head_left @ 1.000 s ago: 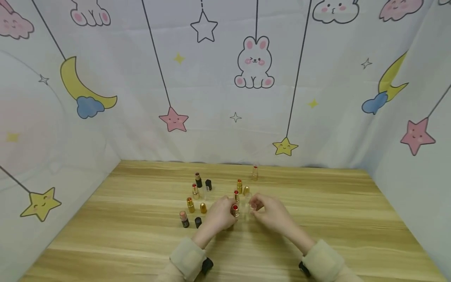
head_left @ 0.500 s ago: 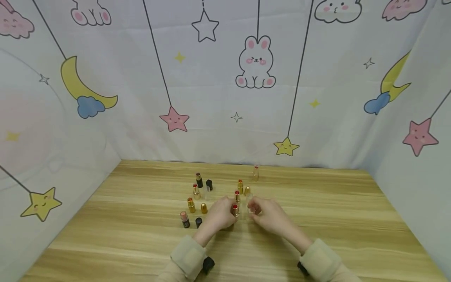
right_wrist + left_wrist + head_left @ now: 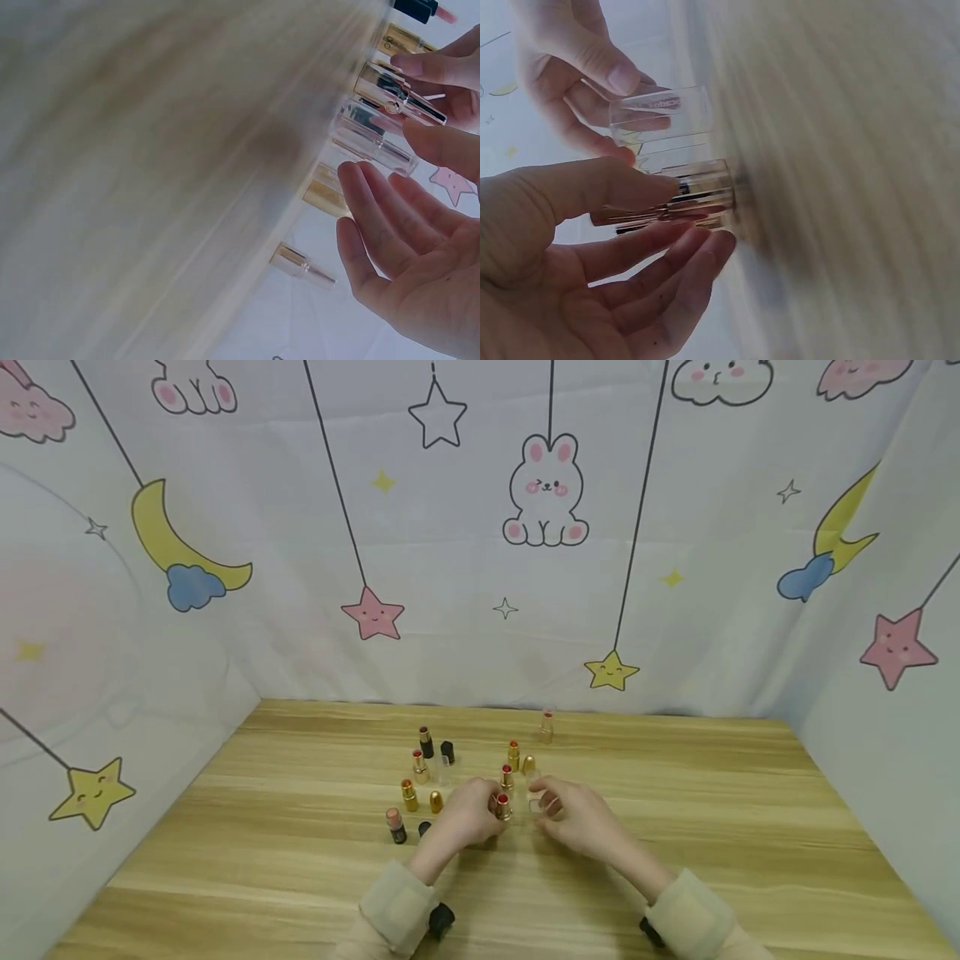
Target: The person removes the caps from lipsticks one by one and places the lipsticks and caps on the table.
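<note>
My left hand (image 3: 472, 811) pinches an uncapped lipstick (image 3: 504, 810) with a shiny gold-toned case and red tip, upright on the tabletop. In the left wrist view its thumb lies along the lipstick case (image 3: 697, 184). Just to the right stands a clear cap (image 3: 660, 116), bottom on the table. My right hand (image 3: 577, 812) is around the cap's upper part, thumb and fingers spread apart with a gap. In the right wrist view its relaxed fingers (image 3: 367, 202) lie beside the clear cap (image 3: 375, 142); whether they touch it is hard to tell.
Behind the hands stand a red lipstick (image 3: 507, 777), a gold lipstick (image 3: 513, 757), a gold cap (image 3: 529, 764) and a clear-capped lipstick (image 3: 547, 728). On the left are several uncapped lipsticks, including a pink one (image 3: 396, 827), with caps like the gold one (image 3: 436, 802).
The right hand's thumb and fingers have spread a little and drawn slightly right of the clear cap. The left hand keeps its hold on the lipstick in nearly the same place.
</note>
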`<action>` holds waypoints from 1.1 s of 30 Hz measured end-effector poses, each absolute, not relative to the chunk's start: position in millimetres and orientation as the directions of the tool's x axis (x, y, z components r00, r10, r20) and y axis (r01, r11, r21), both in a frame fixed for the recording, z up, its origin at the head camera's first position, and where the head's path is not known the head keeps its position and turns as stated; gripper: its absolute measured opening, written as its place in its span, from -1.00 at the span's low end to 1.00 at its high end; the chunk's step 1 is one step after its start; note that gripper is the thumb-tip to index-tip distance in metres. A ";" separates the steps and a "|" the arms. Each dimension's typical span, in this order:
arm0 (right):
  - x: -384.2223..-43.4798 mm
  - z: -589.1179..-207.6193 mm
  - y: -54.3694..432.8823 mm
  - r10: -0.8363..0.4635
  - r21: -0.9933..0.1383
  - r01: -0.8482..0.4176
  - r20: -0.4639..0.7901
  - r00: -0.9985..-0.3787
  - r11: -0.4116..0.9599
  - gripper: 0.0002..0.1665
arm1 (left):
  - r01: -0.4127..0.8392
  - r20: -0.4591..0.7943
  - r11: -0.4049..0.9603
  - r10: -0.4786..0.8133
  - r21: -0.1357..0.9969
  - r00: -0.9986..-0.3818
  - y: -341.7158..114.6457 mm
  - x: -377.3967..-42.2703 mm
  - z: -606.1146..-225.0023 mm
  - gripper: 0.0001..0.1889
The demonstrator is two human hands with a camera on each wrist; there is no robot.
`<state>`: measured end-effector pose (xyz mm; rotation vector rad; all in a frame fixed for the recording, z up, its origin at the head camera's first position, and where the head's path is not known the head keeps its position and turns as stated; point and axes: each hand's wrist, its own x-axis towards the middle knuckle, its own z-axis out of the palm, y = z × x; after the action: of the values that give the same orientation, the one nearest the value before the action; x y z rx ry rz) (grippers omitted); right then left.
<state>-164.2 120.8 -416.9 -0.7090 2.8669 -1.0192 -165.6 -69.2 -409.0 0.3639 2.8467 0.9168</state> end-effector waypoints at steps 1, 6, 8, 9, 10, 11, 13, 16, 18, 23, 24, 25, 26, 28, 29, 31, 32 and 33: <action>-163.6 -416.0 122.1 -0.416 -0.602 -0.404 0.128 -0.900 0.689 -0.50 | 0.188 -0.047 0.790 0.264 0.584 -0.963 -69.2 -164.1 -406.7 -0.78; -163.7 -407.4 130.5 -0.383 -0.609 -0.361 0.099 -0.918 0.707 -0.47 | 0.159 -0.058 0.816 0.228 0.555 -0.972 -71.5 -151.3 -388.4 -0.57; -166.9 -402.3 136.0 -0.385 -0.624 -0.360 0.102 -0.917 0.694 -0.49 | 0.162 -0.045 0.831 0.219 0.533 -0.975 -73.7 -147.2 -378.5 -0.53; -169.6 -399.7 139.2 -0.388 -0.630 -0.364 0.106 -0.916 0.686 -0.49 | 0.168 -0.033 0.835 0.217 0.524 -0.976 -74.9 -146.0 -372.9 -0.52; -172.7 -396.8 142.5 -0.390 -0.635 -0.368 0.112 -0.914 0.679 -0.51 | 0.172 -0.023 0.838 0.215 0.518 -0.976 -76.0 -145.6 -367.3 -0.51; -176.3 -393.7 146.1 -0.394 -0.651 -0.370 0.117 -0.912 0.663 -0.52 | 0.178 -0.009 0.836 0.214 0.519 -0.977 -77.1 -146.1 -361.3 -0.52; -184.3 -387.1 153.1 -0.385 -0.687 -0.365 0.133 -0.913 0.628 -0.55 | 0.195 0.020 0.837 0.215 0.511 -0.976 -78.3 -150.4 -349.7 -0.55; -198.5 -377.7 162.2 -0.350 -0.743 -0.358 0.177 -0.920 0.566 -0.60 | 0.203 0.039 0.813 0.217 0.545 -0.975 -77.1 -164.5 -336.8 -0.57; -207.8 -373.1 166.6 -0.314 -0.774 -0.347 0.201 -0.928 0.530 -0.62 | 0.205 0.039 0.789 0.225 0.579 -0.974 -74.5 -177.3 -333.0 -0.59; -228.4 -365.6 166.5 -0.228 -0.799 -0.286 0.191 -0.955 0.529 -0.59 | 0.183 0.009 0.650 0.262 0.737 -0.965 -65.1 -213.9 -333.2 -0.59; -231.5 -365.2 165.4 -0.217 -0.804 -0.273 0.183 -0.959 0.528 -0.58 | 0.169 0.004 0.611 0.262 0.773 -0.965 -62.9 -220.4 -334.8 -0.58; -234.6 -365.5 164.3 -0.214 -0.810 -0.264 0.175 -0.961 0.524 -0.56 | 0.159 0.002 0.572 0.265 0.805 -0.964 -60.8 -226.9 -336.8 -0.58; -237.4 -366.4 163.4 -0.210 -0.820 -0.252 0.164 -0.964 0.514 -0.55 | 0.146 -0.001 0.534 0.264 0.833 -0.965 -58.5 -233.4 -339.3 -0.59; -243.0 -368.6 161.7 -0.211 -0.840 -0.242 0.156 -0.965 0.485 -0.53 | 0.129 0.000 0.472 0.262 0.872 -0.965 -54.7 -243.9 -344.4 -0.58; -245.6 -369.9 161.0 -0.212 -0.851 -0.238 0.153 -0.965 0.468 -0.52 | 0.131 0.007 0.452 0.266 0.882 -0.964 -52.9 -249.0 -347.4 -0.57; -251.0 -372.3 159.6 -0.206 -0.870 -0.224 0.145 -0.968 0.439 -0.51 | 0.138 0.016 0.426 0.278 0.894 -0.961 -49.9 -258.4 -352.8 -0.54; -253.5 -373.4 159.0 -0.199 -0.878 -0.217 0.144 -0.969 0.426 -0.50 | 0.138 0.017 0.418 0.280 0.898 -0.960 -48.4 -262.7 -355.2 -0.52; -256.3 -374.4 158.7 -0.194 -0.883 -0.217 0.147 -0.970 0.416 -0.50 | 0.140 0.019 0.412 0.284 0.900 -0.958 -47.1 -266.8 -357.2 -0.51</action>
<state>-256.3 158.7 -374.4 -0.3864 2.6612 -1.6653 -266.8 -47.1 -357.2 0.3817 2.5219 1.5879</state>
